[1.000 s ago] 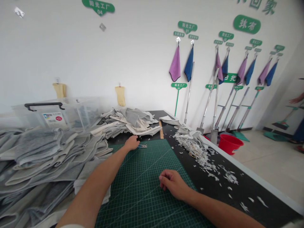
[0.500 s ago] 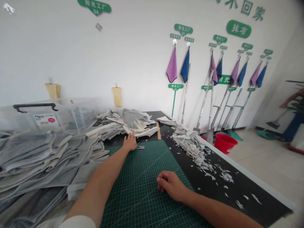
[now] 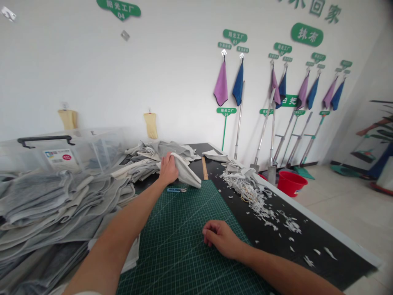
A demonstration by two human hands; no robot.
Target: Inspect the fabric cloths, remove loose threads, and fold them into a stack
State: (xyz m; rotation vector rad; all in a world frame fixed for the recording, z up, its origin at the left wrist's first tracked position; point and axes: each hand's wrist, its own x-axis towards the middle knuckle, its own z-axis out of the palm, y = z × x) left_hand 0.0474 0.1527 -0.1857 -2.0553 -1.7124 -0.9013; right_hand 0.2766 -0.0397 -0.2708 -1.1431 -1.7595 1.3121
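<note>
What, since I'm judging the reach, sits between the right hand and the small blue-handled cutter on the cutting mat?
Nothing visible: only the green cutting mat lies between the right hand and the small blue-handled cutter. The cloth held in the left hand hangs just beyond the cutter.

L arm (image 3: pixel 123 231) stretched fwd, L hand (image 3: pixel 168 169) raised, fingers pinched closed, R forearm (image 3: pixel 276 266) low across frame, R hand (image 3: pixel 221 239) palm down, fingers loosely curled

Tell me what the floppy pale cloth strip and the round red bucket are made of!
The floppy pale cloth strip looks like soft, matte fabric, since it droops and bends from the left hand. The round red bucket looks like smooth, shiny moulded plastic, judging by its glossy rim, though looks alone can't prove it.
</note>
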